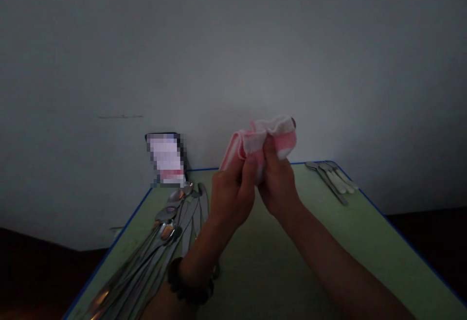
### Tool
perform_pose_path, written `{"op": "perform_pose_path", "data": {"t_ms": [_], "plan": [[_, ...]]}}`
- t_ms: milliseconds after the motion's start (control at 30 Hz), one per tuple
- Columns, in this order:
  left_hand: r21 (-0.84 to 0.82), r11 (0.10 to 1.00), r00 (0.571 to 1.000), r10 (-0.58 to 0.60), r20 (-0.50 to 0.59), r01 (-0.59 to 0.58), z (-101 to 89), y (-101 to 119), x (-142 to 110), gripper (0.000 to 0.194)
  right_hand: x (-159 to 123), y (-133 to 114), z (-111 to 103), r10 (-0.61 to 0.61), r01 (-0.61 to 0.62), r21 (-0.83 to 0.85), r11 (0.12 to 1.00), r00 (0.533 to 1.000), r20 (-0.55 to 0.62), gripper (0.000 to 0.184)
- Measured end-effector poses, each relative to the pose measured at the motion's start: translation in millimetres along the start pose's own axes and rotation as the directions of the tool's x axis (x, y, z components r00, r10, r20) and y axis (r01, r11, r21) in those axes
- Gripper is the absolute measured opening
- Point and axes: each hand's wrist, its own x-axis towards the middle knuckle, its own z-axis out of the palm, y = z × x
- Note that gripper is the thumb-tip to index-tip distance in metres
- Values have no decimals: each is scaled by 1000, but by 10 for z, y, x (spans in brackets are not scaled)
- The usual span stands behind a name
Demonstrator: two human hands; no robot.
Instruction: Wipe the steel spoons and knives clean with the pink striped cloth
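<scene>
Both of my hands meet above the middle of the table, gripping a pink-and-white striped cloth (255, 140). My left hand (231, 196), with a dark beaded bracelet at its wrist, is closed on the cloth's left and lower part. On the other side my right hand (280, 184) pinches the cloth, thumb pressed up against its front. The cloth is bunched and folded over. A small dark edge peeks out at its upper right end; whatever it belongs to is hidden inside or behind the folds.
A pile of metal spoons and knives (186, 227) covers the left of the green table (270, 271). A lit phone (168, 159) leans against the wall at the back left. Several utensils, some light-handled (337, 181), lie at the back right. The wall (233, 57) borders the far edge.
</scene>
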Motion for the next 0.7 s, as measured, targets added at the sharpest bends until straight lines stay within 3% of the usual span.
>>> {"op": "perform_pose_path", "data": {"t_ms": [67, 167, 233, 300, 367, 433, 467, 533, 600, 700], "plan": [[6, 1000, 992, 4, 123, -4, -50, -17, 38, 49, 51, 17, -27, -18, 18, 11, 1000, 1000, 24, 44], [-7, 1000, 941, 9, 339, -7, -190, -39, 103, 52, 141, -13, -118, -47, 53, -88, 995, 996, 74, 49], [-22, 999, 931, -17, 366, 27, -300, -76, 145, 56, 180, -89, -203, -56, 94, -236, 967, 985, 163, 50], [-23, 997, 950, -63, 306, 74, -397, -125, 183, 60, 192, -213, -294, -49, 176, -407, 896, 952, 304, 50], [-40, 995, 970, -84, 226, 96, -468, -157, 212, 61, 176, -362, -372, 24, 295, -569, 768, 874, 486, 48], [-79, 995, 986, -47, 159, 60, -504, -149, 222, 59, 139, -492, -416, 209, 401, -665, 630, 737, 643, 44], [-87, 996, 991, -9, 137, 21, -510, -131, 220, 56, 115, -537, -421, 318, 433, -697, 571, 666, 674, 43], [-38, 996, 987, 83, 141, -78, -506, -83, 206, 50, 66, -576, -400, 430, 496, -717, 490, 578, 694, 42], [62, 983, 970, 156, 187, -171, -495, -45, 193, 44, 29, -565, -360, 460, 540, -708, 456, 537, 707, 42], [188, 950, 949, 202, 243, -250, -499, -60, 201, 39, 14, -537, -328, 476, 546, -729, 414, 553, 684, 47]]}}
